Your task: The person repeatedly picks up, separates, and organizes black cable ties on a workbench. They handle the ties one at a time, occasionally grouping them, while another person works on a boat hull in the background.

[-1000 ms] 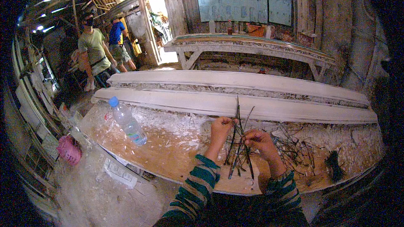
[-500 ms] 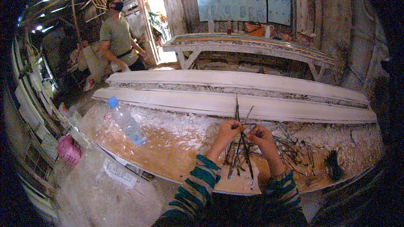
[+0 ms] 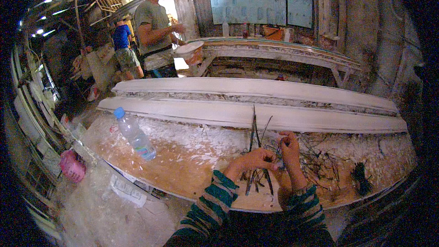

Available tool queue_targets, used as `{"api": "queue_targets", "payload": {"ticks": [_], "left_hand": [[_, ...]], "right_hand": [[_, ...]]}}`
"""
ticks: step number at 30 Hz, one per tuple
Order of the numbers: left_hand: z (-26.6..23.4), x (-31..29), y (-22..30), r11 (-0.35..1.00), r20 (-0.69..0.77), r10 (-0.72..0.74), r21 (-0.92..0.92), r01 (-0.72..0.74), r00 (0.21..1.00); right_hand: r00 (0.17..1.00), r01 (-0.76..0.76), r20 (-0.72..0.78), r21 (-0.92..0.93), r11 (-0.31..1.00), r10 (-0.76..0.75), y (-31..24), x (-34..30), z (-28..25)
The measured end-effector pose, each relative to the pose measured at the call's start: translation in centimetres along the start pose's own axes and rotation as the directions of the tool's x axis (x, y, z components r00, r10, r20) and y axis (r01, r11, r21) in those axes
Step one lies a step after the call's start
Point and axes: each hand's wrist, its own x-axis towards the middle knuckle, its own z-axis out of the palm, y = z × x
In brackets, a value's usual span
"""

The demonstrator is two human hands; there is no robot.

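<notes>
My left hand is closed in a pinch beside a framework of crossed dark sticks, which leans over the bench. Slightly higher and to its right, my right hand also pinches, fingertips raised. A thin dark strand runs between both hands; its ends are hidden by the fingers. Right of my hands a loose tangle of thin dark strands lies on the wooden bench. Farther right sits a tied bundle of dark strands.
Two long white boards lie across the bench's far side. A clear bottle with a blue cap stands at left. Beyond, a masked person carries a white-rimmed bucket past another bench. Someone in blue is farther back.
My right hand has risen, and my left hand has lowered a little, to below it. The masked person has come nearer, to the right, and a bucket now shows. The person in blue has appeared.
</notes>
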Motion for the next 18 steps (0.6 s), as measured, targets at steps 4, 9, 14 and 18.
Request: {"api": "queue_targets", "payload": {"ticks": [4,9,14,18], "left_hand": [[-0.3,0.5,-1.1,1.0,-0.116,0.019,-0.007,-0.02,0.993],[-0.7,0.8,-2.5,0.998,-0.52,0.05,0.002,-0.057,0.853],[-1.7,0.4,-2.2,0.998,-0.856,0.058,0.054,-0.023,0.513],[-2.4,0.2,-2.1,0.991,-0.921,-0.008,-0.06,-0.123,0.39]], "right_hand": [[1.0,-0.017,-0.004,0.107,0.994,0.017,0.5,0.0,0.2],[1.0,-0.01,0.001,0.04,0.999,0.01,1.0,0.6,-0.4],[1.0,0.02,-0.024,0.019,1.0,-0.019,0.7,0.2,-0.6],[0.997,0.074,-0.014,0.016,0.997,-0.074,-0.4,-0.3,-0.2]]}}
